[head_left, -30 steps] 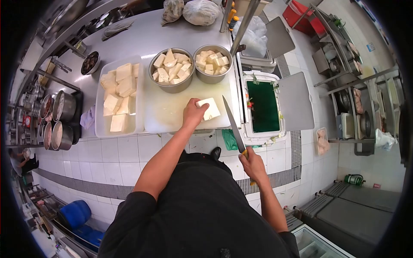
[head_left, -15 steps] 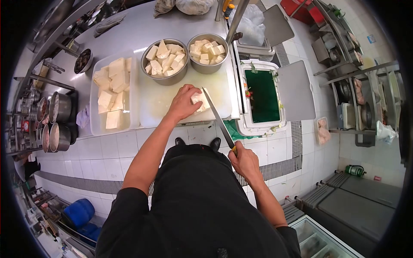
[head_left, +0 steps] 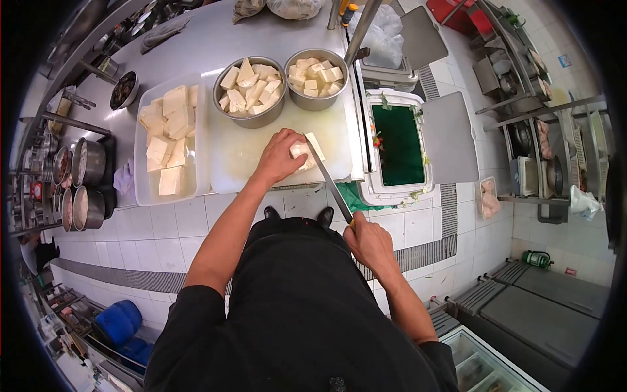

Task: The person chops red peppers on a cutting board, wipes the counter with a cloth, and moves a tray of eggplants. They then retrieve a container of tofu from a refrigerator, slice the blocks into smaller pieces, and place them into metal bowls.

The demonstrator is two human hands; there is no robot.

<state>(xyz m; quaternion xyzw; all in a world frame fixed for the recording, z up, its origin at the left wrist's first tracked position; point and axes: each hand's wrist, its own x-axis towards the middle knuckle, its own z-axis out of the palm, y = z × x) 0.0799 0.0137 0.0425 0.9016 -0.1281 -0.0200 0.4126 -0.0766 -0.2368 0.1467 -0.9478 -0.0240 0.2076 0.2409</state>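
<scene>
On the white cutting board [head_left: 235,157], my left hand [head_left: 278,157] curls its fingers around a block of tofu [head_left: 301,153] and holds it near the front edge. My right hand [head_left: 369,245] grips the yellow handle of a long kitchen knife [head_left: 332,185]. The blade points away from me and lies across the tofu, just right of my left fingertips. A cut strip of tofu [head_left: 315,145] shows on the blade's right side. Behind my hands stand two round metal pots, a larger one [head_left: 260,122] and a smaller one [head_left: 316,103], both holding tofu chunks.
Left of the board, a clear plastic tub [head_left: 140,189] holds several large tofu blocks in liquid. Right of the counter stands a white-rimmed bin [head_left: 428,171] with a dark green inside. A dark bowl [head_left: 124,90] sits at the back left. Metal shelves [head_left: 548,196] line the right side.
The knife has shifted slightly left over the tofu, and a strip now shows on its right side. My right hand has moved a little left; my left hand stays on the block.
</scene>
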